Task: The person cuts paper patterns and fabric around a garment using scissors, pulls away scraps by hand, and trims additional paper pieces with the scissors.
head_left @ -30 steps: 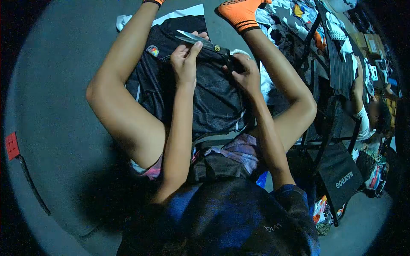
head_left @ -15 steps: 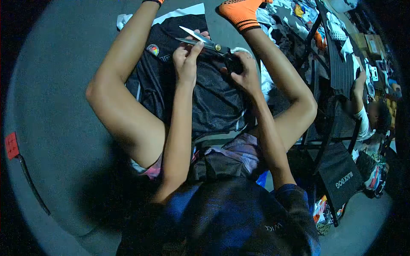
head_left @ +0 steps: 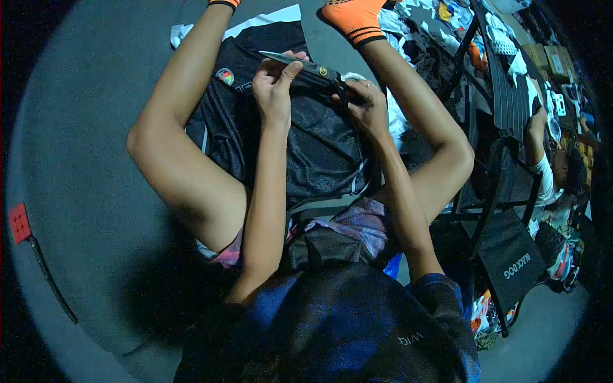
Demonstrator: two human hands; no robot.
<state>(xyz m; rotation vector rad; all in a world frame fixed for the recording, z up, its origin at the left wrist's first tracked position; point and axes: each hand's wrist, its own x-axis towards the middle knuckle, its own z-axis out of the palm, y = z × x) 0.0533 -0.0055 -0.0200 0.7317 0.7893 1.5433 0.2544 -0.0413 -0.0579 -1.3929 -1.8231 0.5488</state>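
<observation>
Large scissors (head_left: 308, 65) lie across the space between my hands, their blades closed together and pointing left. My right hand (head_left: 366, 105) is wrapped round the dark handles, with a bit of white material beside its fingers. My left hand (head_left: 274, 86) holds the blades, thumb on the near side and fingertips behind. Beneath both hands a black garment (head_left: 319, 150) with a round coloured badge and light lettering is spread between my legs. A white cloth (head_left: 271, 19) shows along its far edge.
At the right stands a black folding chair (head_left: 511, 255) marked BLACKDOG. Heaped clothes (head_left: 408, 38) lie at the upper right. Another person's arm (head_left: 536, 137) reaches in at the far right. A red square pad (head_left: 20, 223) on a dark rod is at the left.
The scissor blades opened slightly half a second ago and are now shut together. Both hands stay on the scissors, nearly in place. The view has shifted slightly.
</observation>
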